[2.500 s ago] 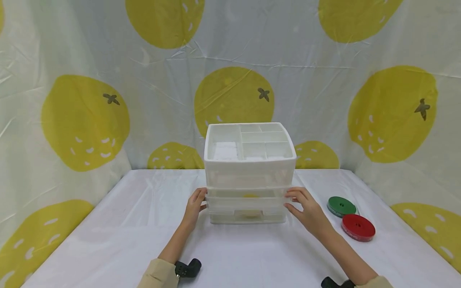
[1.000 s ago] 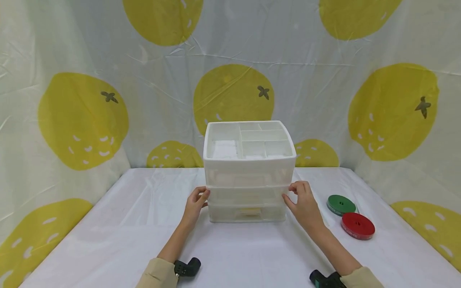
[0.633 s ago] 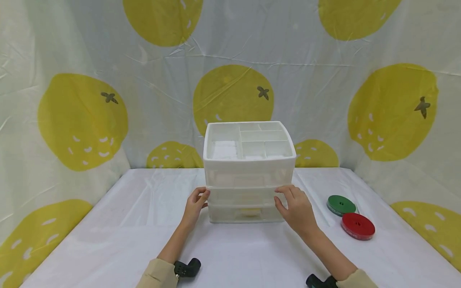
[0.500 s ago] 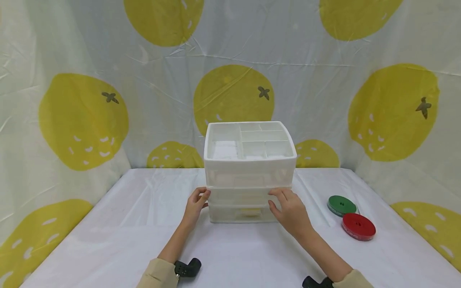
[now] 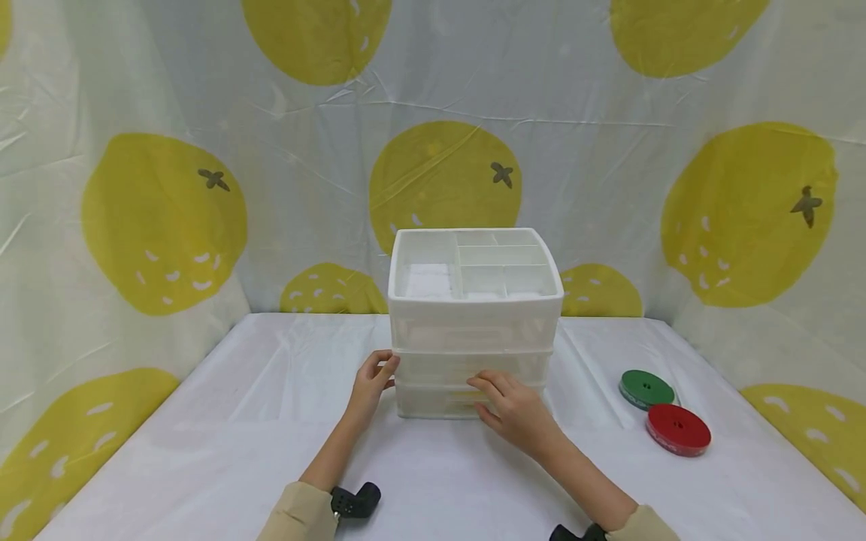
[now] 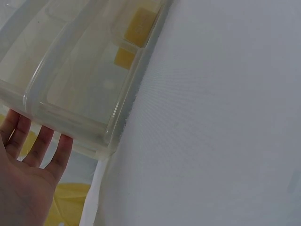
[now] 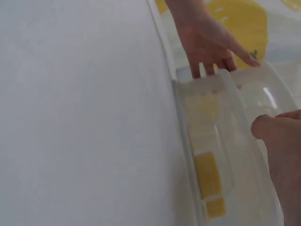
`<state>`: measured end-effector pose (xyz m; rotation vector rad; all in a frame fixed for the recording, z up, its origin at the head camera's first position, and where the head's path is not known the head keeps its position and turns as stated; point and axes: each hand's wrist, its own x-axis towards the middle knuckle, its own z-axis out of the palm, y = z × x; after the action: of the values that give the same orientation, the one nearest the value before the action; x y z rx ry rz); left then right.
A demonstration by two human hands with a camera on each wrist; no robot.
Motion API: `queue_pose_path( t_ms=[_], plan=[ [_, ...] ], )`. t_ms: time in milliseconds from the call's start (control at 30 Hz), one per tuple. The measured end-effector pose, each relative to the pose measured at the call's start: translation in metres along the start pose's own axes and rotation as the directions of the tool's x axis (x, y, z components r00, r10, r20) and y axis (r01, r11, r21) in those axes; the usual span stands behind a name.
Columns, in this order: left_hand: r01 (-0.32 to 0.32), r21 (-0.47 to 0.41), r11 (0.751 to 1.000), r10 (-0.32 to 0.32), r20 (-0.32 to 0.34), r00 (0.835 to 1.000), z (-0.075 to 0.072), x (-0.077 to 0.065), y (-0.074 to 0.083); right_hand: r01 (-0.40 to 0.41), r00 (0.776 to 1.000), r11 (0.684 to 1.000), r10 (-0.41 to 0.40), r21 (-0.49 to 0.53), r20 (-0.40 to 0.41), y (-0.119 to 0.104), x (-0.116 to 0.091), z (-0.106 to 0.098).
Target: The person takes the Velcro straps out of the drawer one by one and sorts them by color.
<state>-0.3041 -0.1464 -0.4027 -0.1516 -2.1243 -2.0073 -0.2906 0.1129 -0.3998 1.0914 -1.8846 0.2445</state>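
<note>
Behind the drawer unit (image 5: 473, 327), a lemon-patterned backdrop (image 5: 304, 188) is hanging. Beneath the unit, a table (image 5: 203, 451) covered in white cloth is spreading out to both sides. The unit itself is standing upright, its divided top tray (image 5: 429, 279) lying open and its three drawers apparently sitting closed.

At the unit's left side, the left hand (image 5: 368, 385) is touching the wall, its nearly straight fingers spreading slightly apart and its thumb lying by the front corner. Before the lower drawers, the right hand (image 5: 510, 406) is hovering, fingers bending and thumb standing apart, pinching nothing; whether its fingertips are touching the front, I cannot tell.

The step in hand is seemingly bracing the unit and placing the right hand at a lower drawer. The next move is probably calling for finding a handle edge before pulling, with the left hand steadying.

Right of the unit, a red reel (image 5: 679, 430) and a green reel (image 5: 646, 389) are lying together. Inside the bottom drawer, something yellow (image 6: 141, 26) is showing through.
</note>
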Motion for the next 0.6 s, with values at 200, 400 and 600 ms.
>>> queue_pose_path(
  t_ms=[200, 400, 600],
  plan=[
    [-0.002, -0.002, 1.0, 0.002, 0.004, 1.0, 0.0, -0.001, 0.0, 0.024, 1.0, 0.998, -0.024, -0.05, 0.003, -0.002, -0.002, 0.008],
    [-0.002, 0.017, 1.0, 0.002, -0.004, 1.0, 0.0, 0.0, 0.001, 0.023, 0.999, 0.999, -0.022, -0.048, 0.04, -0.003, -0.005, 0.01],
    [-0.001, 0.025, 1.0, 0.001, -0.005, 1.0, 0.0, 0.0, 0.001, 0.033, 0.997, 0.996, -0.026, -0.087, 0.076, -0.003, -0.007, 0.012]
  ],
)
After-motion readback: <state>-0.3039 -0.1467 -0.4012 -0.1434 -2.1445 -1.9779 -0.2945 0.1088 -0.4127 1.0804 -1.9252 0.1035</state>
